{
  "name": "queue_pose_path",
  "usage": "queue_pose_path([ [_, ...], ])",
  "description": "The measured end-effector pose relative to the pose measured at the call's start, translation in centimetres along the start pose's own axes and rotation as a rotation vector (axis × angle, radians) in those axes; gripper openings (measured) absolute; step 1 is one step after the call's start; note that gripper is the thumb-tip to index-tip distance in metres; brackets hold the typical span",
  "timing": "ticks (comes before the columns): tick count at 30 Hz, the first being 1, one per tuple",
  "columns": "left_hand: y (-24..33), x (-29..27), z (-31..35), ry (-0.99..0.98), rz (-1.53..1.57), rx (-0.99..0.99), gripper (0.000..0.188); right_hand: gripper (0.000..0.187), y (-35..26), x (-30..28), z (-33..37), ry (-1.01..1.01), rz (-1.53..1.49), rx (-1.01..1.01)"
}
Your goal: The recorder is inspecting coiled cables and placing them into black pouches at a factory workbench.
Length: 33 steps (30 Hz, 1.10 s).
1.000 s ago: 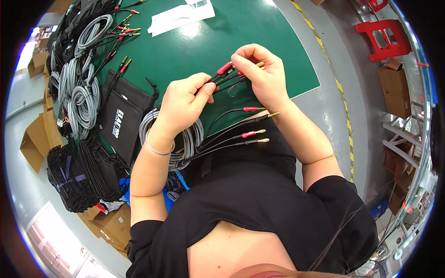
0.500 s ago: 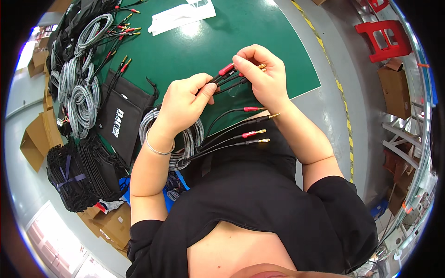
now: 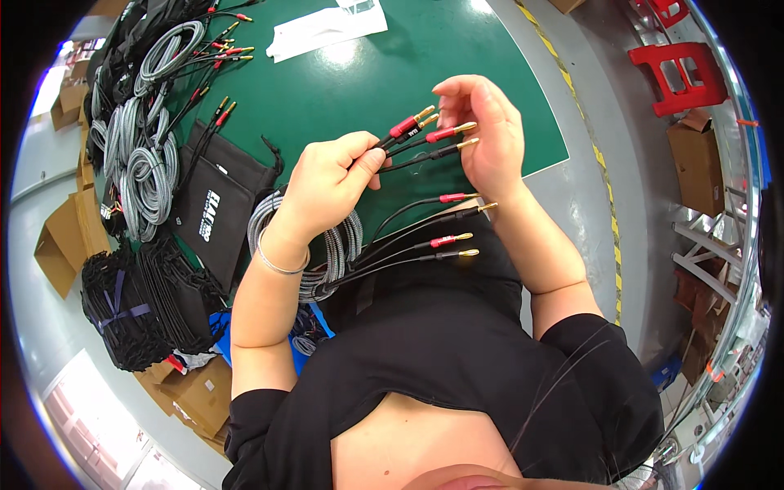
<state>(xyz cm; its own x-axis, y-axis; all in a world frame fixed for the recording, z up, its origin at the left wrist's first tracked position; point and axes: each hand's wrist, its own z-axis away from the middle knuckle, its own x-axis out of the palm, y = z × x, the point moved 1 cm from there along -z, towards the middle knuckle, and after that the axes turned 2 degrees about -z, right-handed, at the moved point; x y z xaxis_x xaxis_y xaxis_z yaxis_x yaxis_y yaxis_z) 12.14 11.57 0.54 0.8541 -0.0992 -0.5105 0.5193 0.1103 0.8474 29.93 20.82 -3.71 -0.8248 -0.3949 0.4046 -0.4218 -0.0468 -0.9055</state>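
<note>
Nearest, a coil of grey cable (image 3: 331, 261) lies at the near edge of the worktop (image 3: 490, 49), partly behind the left forearm; its four loose plugs (image 3: 447, 240), two with red sleeves and two with black, point right, past that edge. Just beyond, the left hand (image 3: 331, 181) has thumb and forefinger clamped on black leads (image 3: 393, 157), whose red and black plugs (image 3: 406, 126) fan out with gold tips toward the right hand (image 3: 492, 135). That hand's fingers are apart and loosely curled; whether they touch the nearest tips, I cannot tell. Left of the coil lies a flat black bag (image 3: 229, 167). More grey cables (image 3: 151, 180) crowd the left edge. Farther off, a white sheet (image 3: 327, 34) lies toward the far side.
</note>
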Motion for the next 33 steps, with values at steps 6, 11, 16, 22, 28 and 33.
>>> queue_pose_path([
  [6,0.1,0.0,-0.1,-0.017,0.04,-0.03,0.02,0.019,-2.0,-0.7,-1.1,-0.065,0.097,0.064],
  [11,-0.2,-0.1,0.0,-0.022,0.028,-0.02,0.019,0.008,-3.4,-0.3,-1.5,-0.372,0.523,-0.036],
  [16,-0.2,-0.1,0.0,-0.013,0.006,-0.02,0.018,0.01,-2.7,0.3,-1.6,-0.282,0.568,0.055],
  [22,-0.2,-0.2,0.1,-0.039,-0.034,-0.008,0.018,0.016,-1.9,0.0,-1.3,-0.191,0.476,0.199],
  [28,-0.4,-0.2,0.1,-0.036,-0.055,0.041,0.019,0.013,-2.5,-0.6,-1.3,-0.194,0.216,0.167],
  [33,-0.4,-0.2,0.1,-0.042,-0.041,0.03,0.018,0.013,-3.7,-1.4,-1.7,-0.312,0.387,0.153],
])
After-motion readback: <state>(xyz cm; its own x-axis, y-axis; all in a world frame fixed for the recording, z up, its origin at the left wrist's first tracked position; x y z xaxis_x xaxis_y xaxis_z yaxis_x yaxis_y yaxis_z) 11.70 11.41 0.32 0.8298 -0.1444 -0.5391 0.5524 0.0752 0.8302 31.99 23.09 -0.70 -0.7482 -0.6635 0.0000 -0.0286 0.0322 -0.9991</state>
